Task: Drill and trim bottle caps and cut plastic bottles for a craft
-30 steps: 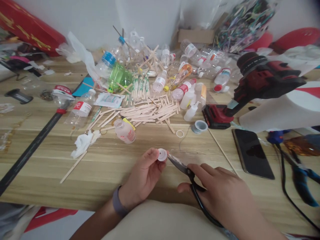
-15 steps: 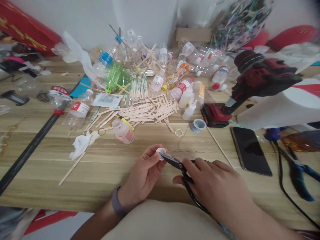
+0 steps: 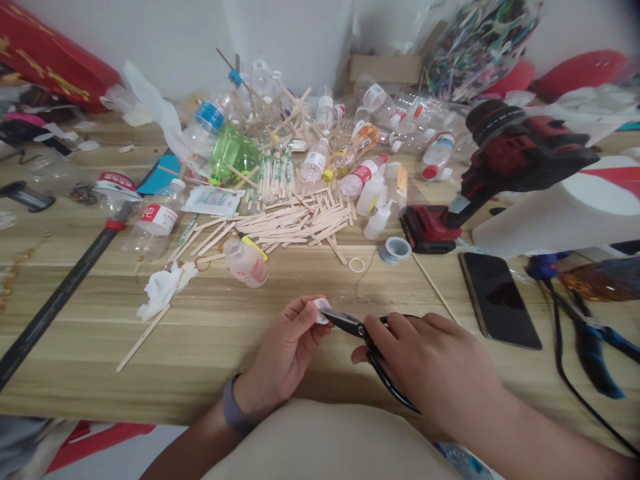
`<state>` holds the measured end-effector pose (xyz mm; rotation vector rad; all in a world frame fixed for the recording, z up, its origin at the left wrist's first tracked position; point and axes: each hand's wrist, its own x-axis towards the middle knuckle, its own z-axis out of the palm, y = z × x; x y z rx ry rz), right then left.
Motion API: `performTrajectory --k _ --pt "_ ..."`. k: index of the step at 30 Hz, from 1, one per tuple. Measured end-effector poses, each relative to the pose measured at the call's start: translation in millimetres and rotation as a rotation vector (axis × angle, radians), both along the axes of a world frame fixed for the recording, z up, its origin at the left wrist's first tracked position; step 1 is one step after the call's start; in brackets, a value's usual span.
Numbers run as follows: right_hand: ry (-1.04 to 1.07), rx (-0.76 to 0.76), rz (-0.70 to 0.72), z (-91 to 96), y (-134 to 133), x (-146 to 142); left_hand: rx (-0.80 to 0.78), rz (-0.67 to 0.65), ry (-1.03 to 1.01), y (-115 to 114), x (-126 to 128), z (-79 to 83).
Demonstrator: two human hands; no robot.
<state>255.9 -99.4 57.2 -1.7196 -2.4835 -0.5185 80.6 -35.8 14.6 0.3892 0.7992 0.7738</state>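
Note:
My left hand (image 3: 290,343) pinches a small white bottle cap (image 3: 321,309) between thumb and fingers, just above the table's near side. My right hand (image 3: 425,360) is closed round black-handled scissors (image 3: 353,325), whose blade tips rest against the cap. Whether the tips have pierced it I cannot tell. Farther back stands an open, pinkish clear bottle (image 3: 246,263) with no cap on it. A thin white ring (image 3: 357,265) lies beyond my hands, beside a spool of grey wire (image 3: 395,251).
Wooden sticks (image 3: 295,223) lie heaped in the middle, with several plastic bottles behind. At right are a red cordless drill (image 3: 515,160), a phone (image 3: 501,300) and pliers (image 3: 595,340). A black rod (image 3: 60,293) crosses the left side; crumpled tissue (image 3: 163,291) lies near it.
The scissor handles have spread apart a little and turned slightly in my right hand. My left hand still pinches the cap in nearly the same place.

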Motion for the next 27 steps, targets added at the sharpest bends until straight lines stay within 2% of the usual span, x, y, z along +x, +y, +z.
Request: performTrajectory --k 3,8,11,22,27 --pt "0.022 -0.004 0.021 -1.2 1.2 1.3 -0.028 -0.030 -0.005 -0.4 -0.3 0.1" --pt "0.045 0.001 -0.002 -2.1 0.1 4.3 -0.081 0.062 -0.034 1.0 0.9 1.7" --pt "0.054 -0.019 -0.032 -1.2 -0.1 6.3 -0.084 0.058 -0.048 1.4 2.2 3.0" --pt "0.031 -0.134 0.001 3.0 5.4 7.0 -0.008 0.042 -0.044 -1.0 2.0 1.6" --pt "0.010 -0.123 0.014 3.3 5.1 6.3 0.061 0.017 -0.012 -1.2 1.9 0.9"
